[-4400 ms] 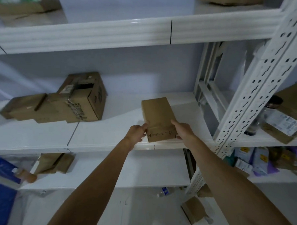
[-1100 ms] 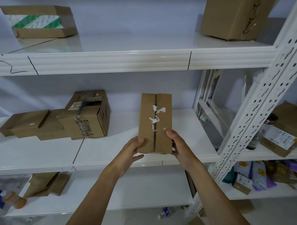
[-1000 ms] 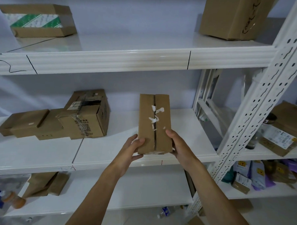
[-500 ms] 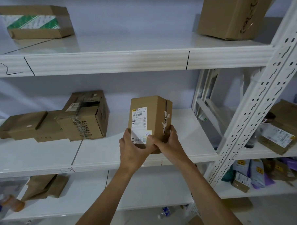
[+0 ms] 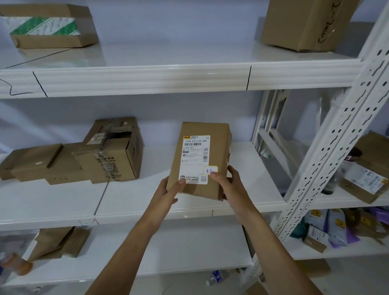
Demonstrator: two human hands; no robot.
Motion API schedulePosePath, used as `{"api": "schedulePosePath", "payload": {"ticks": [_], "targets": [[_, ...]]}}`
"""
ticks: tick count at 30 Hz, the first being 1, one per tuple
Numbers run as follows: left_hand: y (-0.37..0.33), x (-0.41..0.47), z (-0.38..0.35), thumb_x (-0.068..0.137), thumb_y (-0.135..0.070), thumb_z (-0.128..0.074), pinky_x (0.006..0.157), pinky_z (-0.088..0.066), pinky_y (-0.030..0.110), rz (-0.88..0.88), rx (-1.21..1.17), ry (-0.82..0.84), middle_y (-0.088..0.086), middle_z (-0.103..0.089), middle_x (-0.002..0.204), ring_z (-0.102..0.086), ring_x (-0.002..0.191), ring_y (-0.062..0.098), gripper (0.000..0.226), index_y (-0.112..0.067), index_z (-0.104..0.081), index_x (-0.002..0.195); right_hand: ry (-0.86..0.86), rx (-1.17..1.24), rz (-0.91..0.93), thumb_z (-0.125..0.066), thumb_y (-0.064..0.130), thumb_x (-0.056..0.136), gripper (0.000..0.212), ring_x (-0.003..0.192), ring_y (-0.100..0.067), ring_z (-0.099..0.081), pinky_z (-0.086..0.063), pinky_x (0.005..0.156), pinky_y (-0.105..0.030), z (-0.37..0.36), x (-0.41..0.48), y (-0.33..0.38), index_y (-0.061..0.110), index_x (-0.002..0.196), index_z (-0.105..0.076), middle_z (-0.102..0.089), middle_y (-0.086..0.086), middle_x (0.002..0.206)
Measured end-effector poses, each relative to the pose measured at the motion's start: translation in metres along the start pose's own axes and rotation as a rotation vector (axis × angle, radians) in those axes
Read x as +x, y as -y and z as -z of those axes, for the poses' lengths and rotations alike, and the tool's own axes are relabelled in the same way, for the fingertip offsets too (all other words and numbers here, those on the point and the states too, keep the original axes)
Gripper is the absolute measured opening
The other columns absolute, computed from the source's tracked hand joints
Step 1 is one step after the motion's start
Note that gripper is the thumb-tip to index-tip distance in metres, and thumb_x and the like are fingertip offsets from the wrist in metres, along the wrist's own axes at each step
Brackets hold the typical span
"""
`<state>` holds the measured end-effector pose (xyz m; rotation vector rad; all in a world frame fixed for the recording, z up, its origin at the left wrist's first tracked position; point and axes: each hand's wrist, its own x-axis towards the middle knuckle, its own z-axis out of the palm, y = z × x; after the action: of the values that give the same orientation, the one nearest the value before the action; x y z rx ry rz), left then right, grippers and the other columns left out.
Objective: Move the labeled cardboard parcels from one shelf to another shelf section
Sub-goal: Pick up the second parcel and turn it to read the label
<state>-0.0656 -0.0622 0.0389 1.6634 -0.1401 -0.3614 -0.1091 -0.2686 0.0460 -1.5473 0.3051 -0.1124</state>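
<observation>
Taking the middle shelf [image 5: 142,203] as my reference, I see a cluster of worn cardboard boxes [image 5: 77,160] lying on its left part, well apart from the parcel [image 5: 199,158]. My left hand [image 5: 169,191] clasps the parcel's lower left corner and my right hand [image 5: 228,184] its lower right edge, thumb on the white shipping label [image 5: 195,158]. The parcel is held upright, label toward me, above the shelf's front edge, right of centre, with the perforated white upright [image 5: 336,135] further right.

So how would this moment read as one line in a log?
parcel: held upright, label facing camera | left hand: gripping bottom-left | right hand: gripping bottom-right | above middle shelf
</observation>
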Motion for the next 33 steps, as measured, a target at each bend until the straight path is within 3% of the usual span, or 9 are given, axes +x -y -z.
{"api": "schedulePosePath", "payload": {"ticks": [5, 8, 11, 16, 20, 25, 29, 33], "targets": [[0.007, 0.001, 0.006, 0.072, -0.073, -0.065, 0.103, -0.057, 0.042, 0.01, -0.094, 0.067, 0.0, -0.072, 0.131, -0.074, 0.113, 0.018, 0.084, -0.028, -0.053, 0.143, 0.056, 0.015, 0.061, -0.071, 0.065, 0.067, 0.092, 0.102, -0.005, -0.075, -0.062, 0.077, -0.027, 0.004, -0.001, 0.005, 0.039, 0.15, -0.04, -0.074, 0.01, 0.122], [0.007, 0.0, 0.004, 0.074, -0.067, -0.068, 0.098, -0.058, 0.04, 0.003, -0.102, 0.075, 0.002, -0.076, 0.126, -0.076, 0.111, 0.02, 0.079, -0.025, -0.057, 0.14, 0.084, 0.027, 0.087, -0.068, 0.061, 0.074, 0.079, 0.104, -0.001, -0.073, -0.062, 0.072, -0.022, 0.006, -0.001, 0.002, 0.044, 0.148, -0.042, -0.077, 0.022, 0.113], [0.009, -0.001, 0.003, 0.074, -0.062, -0.073, 0.101, -0.057, 0.041, -0.003, -0.116, 0.087, 0.001, -0.076, 0.128, -0.074, 0.115, 0.018, 0.077, -0.023, -0.058, 0.139, 0.093, 0.044, 0.083, -0.064, 0.061, 0.083, 0.067, 0.108, 0.0, -0.072, -0.06, 0.073, -0.017, 0.005, -0.003, 0.0, 0.048, 0.146, -0.046, -0.076, 0.023, 0.119], [0.014, -0.001, 0.0, 0.066, -0.06, -0.081, 0.108, -0.054, 0.044, 0.01, -0.172, 0.05, 0.003, -0.07, 0.136, -0.071, 0.121, 0.018, 0.094, -0.016, -0.053, 0.145, 0.106, 0.026, 0.02, -0.061, 0.078, 0.08, 0.052, 0.106, 0.008, -0.07, -0.059, 0.081, -0.023, 0.0, -0.004, -0.007, 0.061, 0.129, -0.054, -0.075, 0.027, 0.12], [0.017, -0.001, -0.006, 0.067, -0.061, -0.08, 0.106, -0.055, 0.044, 0.029, -0.19, 0.062, 0.006, -0.072, 0.133, -0.073, 0.118, 0.02, 0.095, -0.016, -0.052, 0.146, -0.022, 0.056, -0.024, -0.06, 0.078, 0.077, 0.064, 0.098, 0.005, -0.073, -0.061, 0.096, -0.041, -0.001, -0.002, -0.013, 0.047, 0.134, -0.057, -0.078, 0.025, 0.107], [0.015, -0.004, -0.01, 0.06, -0.077, -0.078, 0.1, -0.059, 0.037, 0.044, -0.157, 0.074, 0.001, -0.072, 0.132, -0.072, 0.118, 0.017, 0.104, -0.023, -0.054, 0.145, -0.075, 0.061, -0.04, -0.062, 0.076, 0.078, 0.067, 0.094, 0.006, -0.073, -0.063, 0.092, -0.042, 0.003, -0.003, -0.015, 0.041, 0.134, -0.058, -0.079, 0.025, 0.101], [0.01, -0.003, -0.005, 0.07, -0.074, -0.068, 0.11, -0.053, 0.044, 0.047, -0.172, 0.062, -0.003, -0.07, 0.137, -0.065, 0.128, 0.016, 0.091, -0.024, -0.056, 0.145, -0.068, 0.07, -0.022, -0.064, 0.077, 0.075, 0.07, 0.095, 0.004, -0.074, -0.064, 0.092, -0.042, 0.0, -0.002, -0.014, 0.04, 0.134, -0.059, -0.079, 0.023, 0.102], [0.008, -0.004, -0.001, 0.071, -0.074, -0.067, 0.112, -0.05, 0.046, 0.026, -0.15, 0.037, -0.002, -0.066, 0.141, -0.061, 0.131, 0.016, 0.093, -0.025, -0.053, 0.148, -0.051, 0.09, -0.012, -0.063, 0.077, 0.074, 0.07, 0.099, 0.001, -0.074, -0.064, 0.09, -0.041, -0.002, -0.004, -0.015, 0.04, 0.134, -0.06, -0.079, 0.021, 0.105]]}}
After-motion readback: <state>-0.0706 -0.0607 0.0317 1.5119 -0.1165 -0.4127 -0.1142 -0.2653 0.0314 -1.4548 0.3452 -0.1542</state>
